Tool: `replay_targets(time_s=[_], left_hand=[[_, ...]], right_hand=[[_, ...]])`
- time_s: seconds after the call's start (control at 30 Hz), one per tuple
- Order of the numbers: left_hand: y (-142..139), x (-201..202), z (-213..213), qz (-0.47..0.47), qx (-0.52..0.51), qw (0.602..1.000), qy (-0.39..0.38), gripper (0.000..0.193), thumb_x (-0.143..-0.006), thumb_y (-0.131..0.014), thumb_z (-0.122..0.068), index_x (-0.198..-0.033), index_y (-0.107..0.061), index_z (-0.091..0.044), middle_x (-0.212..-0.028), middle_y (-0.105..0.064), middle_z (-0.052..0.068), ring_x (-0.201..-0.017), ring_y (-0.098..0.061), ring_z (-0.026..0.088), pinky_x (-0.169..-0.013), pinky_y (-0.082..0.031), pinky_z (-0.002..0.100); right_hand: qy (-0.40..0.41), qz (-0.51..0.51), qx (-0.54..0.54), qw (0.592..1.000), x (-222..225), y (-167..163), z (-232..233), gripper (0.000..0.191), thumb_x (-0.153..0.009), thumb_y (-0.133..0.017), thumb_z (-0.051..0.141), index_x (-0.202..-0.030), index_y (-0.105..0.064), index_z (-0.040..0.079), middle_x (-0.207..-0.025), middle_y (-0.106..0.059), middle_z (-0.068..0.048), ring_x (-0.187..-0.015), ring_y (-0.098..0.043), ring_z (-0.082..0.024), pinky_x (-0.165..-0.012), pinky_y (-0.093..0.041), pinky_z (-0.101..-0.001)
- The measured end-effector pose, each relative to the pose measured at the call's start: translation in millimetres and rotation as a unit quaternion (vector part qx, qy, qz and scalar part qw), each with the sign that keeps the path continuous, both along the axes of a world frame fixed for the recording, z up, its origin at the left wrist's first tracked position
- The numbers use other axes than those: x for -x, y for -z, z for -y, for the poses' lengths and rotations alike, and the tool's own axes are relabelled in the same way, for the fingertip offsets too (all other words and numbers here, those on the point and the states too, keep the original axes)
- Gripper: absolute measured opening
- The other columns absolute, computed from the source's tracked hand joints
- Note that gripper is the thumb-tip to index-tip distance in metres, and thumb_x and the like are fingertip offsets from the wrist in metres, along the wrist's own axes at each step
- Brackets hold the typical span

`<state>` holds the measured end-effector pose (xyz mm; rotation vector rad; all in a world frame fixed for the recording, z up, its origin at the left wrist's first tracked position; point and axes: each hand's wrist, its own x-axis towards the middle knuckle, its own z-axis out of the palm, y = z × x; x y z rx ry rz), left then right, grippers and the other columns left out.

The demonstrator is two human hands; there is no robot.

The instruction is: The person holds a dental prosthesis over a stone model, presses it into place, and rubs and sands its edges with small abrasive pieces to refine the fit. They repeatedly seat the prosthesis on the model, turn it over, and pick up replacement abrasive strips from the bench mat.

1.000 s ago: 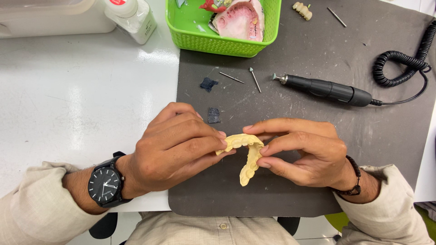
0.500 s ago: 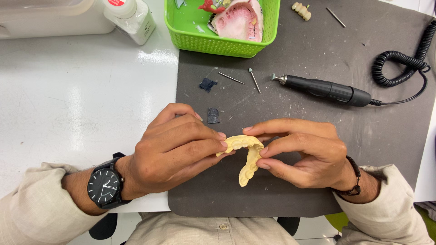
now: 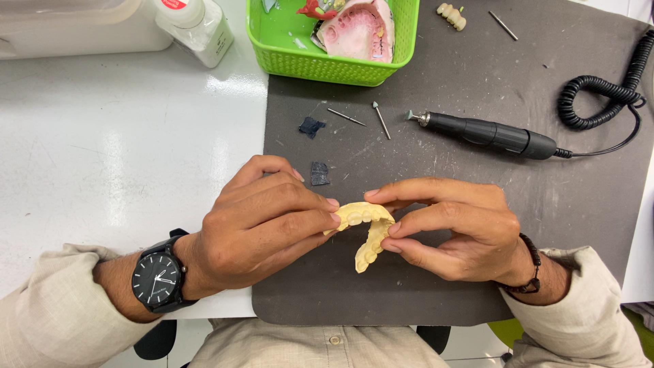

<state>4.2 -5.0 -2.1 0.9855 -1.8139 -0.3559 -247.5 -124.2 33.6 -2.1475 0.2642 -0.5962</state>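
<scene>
Both hands, my left hand point(image 3: 262, 228) and right hand point(image 3: 456, 228), pinch the yellow tooth cast point(image 3: 366, 230) over the grey mat point(image 3: 470, 88); I judge I'm inspecting it, so any turn needs gentle fingers.

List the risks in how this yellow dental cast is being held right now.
The yellow dental cast is pinched only by fingertips of the left hand and right hand; its free end sticks out unsupported and might snap or slip onto the grey mat. The loose burs lying nearby could roll if bumped.
</scene>
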Motion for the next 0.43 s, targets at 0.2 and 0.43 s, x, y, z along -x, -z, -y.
replay_targets(time_s=[0.2,0.43], left_hand=[[0.0,-0.3,-0.3,0.003,0.001,1.0,-0.002,0.023,-0.088,-0.088,-0.01,-0.103,-0.072,-0.005,-0.103,-0.075,0.005,-0.087,-0.071,0.014,-0.086,-0.052,0.036],[-1.2,-0.2,-0.3,0.01,-0.007,1.0,-0.006,0.023,-0.088,-0.088,-0.011,-0.102,-0.071,-0.006,-0.103,-0.075,0.004,-0.088,-0.072,0.014,-0.086,-0.052,0.036]], right_hand=[[0.004,-0.002,0.006,1.0,0.5,-0.4,-1.0,0.02,-0.081,-0.085,0.001,-0.095,-0.07,0.001,-0.117,-0.072,-0.024,-0.1,-0.08,-0.026,-0.085,-0.069,-0.0331],[0.003,0.003,0.0,1.0,0.6,-1.7,-2.2,0.022,-0.081,-0.085,0.003,-0.097,-0.069,0.001,-0.118,-0.071,-0.025,-0.102,-0.079,-0.028,-0.087,-0.069,-0.0341]])
